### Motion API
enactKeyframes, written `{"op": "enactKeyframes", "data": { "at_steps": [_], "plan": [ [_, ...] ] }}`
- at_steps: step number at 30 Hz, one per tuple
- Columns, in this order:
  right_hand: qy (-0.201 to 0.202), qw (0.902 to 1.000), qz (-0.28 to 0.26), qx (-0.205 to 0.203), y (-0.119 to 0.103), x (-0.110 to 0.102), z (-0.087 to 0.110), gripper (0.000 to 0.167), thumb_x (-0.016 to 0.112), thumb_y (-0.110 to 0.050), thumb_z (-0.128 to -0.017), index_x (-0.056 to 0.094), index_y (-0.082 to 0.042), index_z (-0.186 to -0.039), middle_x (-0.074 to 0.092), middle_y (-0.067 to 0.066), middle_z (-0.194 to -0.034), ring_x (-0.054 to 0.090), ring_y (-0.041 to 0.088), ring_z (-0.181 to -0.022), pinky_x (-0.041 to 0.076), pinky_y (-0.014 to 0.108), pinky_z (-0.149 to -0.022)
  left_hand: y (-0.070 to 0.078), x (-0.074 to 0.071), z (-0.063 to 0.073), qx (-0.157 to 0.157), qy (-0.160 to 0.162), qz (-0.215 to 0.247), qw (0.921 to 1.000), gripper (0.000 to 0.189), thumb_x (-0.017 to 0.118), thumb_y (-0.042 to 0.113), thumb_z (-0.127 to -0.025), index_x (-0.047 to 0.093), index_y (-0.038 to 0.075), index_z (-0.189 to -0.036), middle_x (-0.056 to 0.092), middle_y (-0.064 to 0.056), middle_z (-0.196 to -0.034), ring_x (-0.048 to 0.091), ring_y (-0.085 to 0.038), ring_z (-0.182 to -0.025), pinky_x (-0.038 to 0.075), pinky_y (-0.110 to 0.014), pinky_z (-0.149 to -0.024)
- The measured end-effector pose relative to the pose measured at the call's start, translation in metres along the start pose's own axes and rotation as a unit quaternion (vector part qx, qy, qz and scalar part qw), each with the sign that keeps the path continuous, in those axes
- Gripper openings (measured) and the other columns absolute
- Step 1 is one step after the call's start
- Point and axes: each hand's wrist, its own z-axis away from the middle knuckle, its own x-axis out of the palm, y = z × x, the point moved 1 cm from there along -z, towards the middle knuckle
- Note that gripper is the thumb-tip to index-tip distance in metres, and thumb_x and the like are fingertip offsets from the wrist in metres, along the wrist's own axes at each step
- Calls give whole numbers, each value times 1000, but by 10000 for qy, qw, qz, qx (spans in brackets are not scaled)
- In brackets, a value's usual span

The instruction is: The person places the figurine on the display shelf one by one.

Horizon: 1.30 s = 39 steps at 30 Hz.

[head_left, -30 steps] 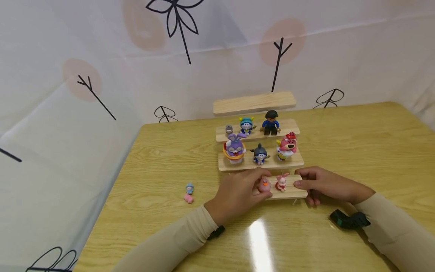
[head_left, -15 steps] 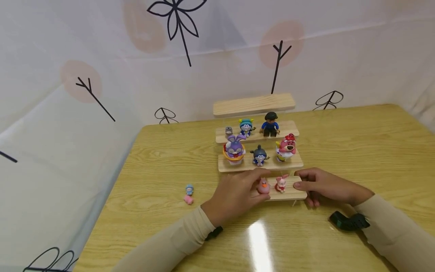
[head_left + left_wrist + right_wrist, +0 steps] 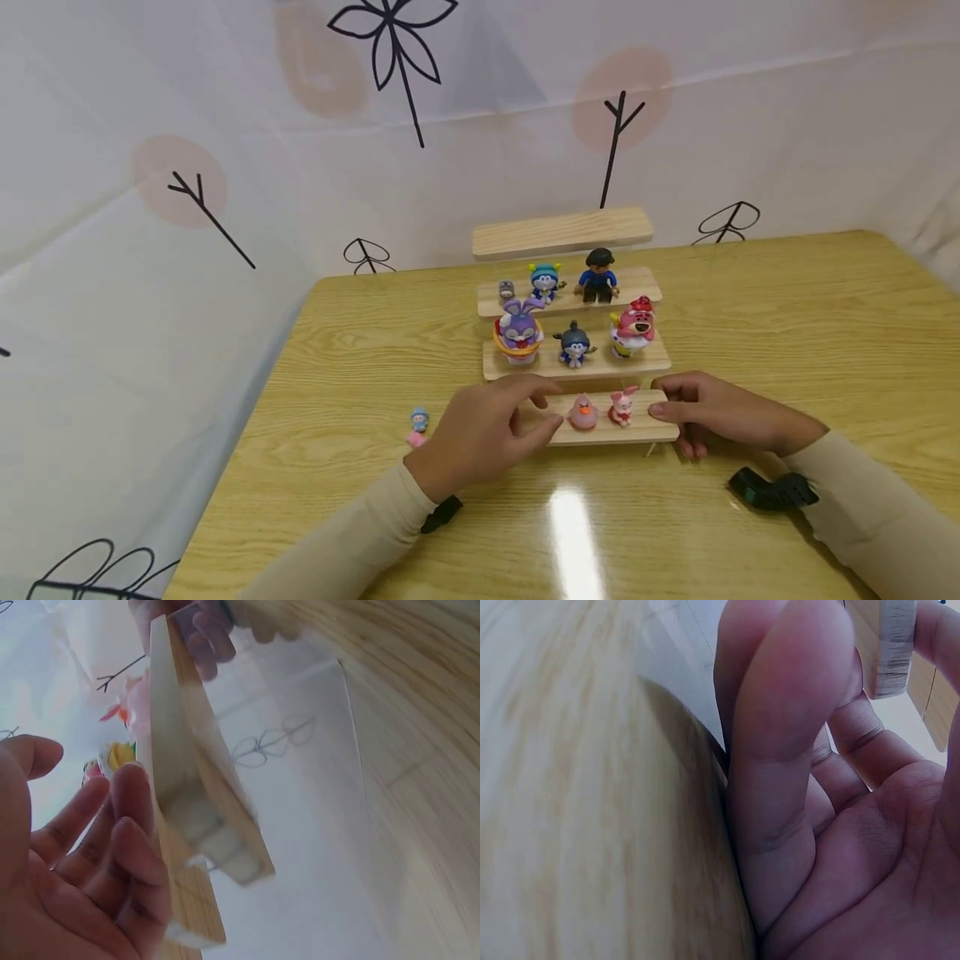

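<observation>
On the lowest step of a wooden display stand sit a pink duck figure and, to its right, a pink piglet figure. My left hand hovers by the step's left end, apart from the duck, its thumb and fingers spread. The left wrist view shows that hand beside the board ends, holding nothing. My right hand grips the step's right end, thumb on top and the other fingers lower down. In the right wrist view, the board's end lies between thumb and fingers.
Higher steps carry a purple rabbit, a dark-haired figure, a pink bear, a capped figure and smaller ones. A small blue figure and a pink piece lie left on the table.
My left hand has let go of the pink duck and drawn back to the left. The duck stays on the lowest step. My right hand has kept its place.
</observation>
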Motion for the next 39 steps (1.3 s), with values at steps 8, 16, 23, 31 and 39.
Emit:
{"op": "enactKeyframes", "data": {
  "at_steps": [8,16,23,31,39],
  "plan": [
    [-4,10000,-21,69,0,0,0,27,43,-16,-108,39,7,-94,64,3,-72,63,12,-57,56,35,-54,-16,-18,12,-337,-17,30,9994,20,66,25,-96,71,16,-113,68,9,-88,48,4,-58,38,-12,-49],
    [7,10000,3,84,-2,0,0,25,43,-16,-108,41,5,-94,64,2,-72,63,12,-57,56,35,-54,-38,-39,23,-762,-132,-310,9965,14,63,27,-99,70,21,-109,67,12,-84,51,3,-60,43,-15,-52],
    [-1,9999,-22,124,-1,0,0,23,43,-17,-108,43,1,-93,64,2,-71,62,11,-58,56,34,-54,-57,-57,35,-1380,-225,-244,9899,15,60,30,-101,69,23,-110,65,14,-85,53,2,-63,45,-19,-55],
    [91,9999,136,57,-1,0,-1,24,43,-17,-108,45,3,-95,65,4,-71,63,12,-57,56,35,-54,-81,-80,46,-1718,-651,-102,9829,15,60,31,-101,67,23,-112,65,10,-91,56,-4,-70,48,-24,-59],
    [86,9999,83,111,0,0,1,23,44,-17,-108,48,3,-98,65,4,-72,64,12,-57,57,35,-54,-97,-82,52,-1978,-1394,231,9700,19,62,30,-101,69,18,-113,65,8,-95,57,-9,-72,50,-26,-64]
  ]
}}
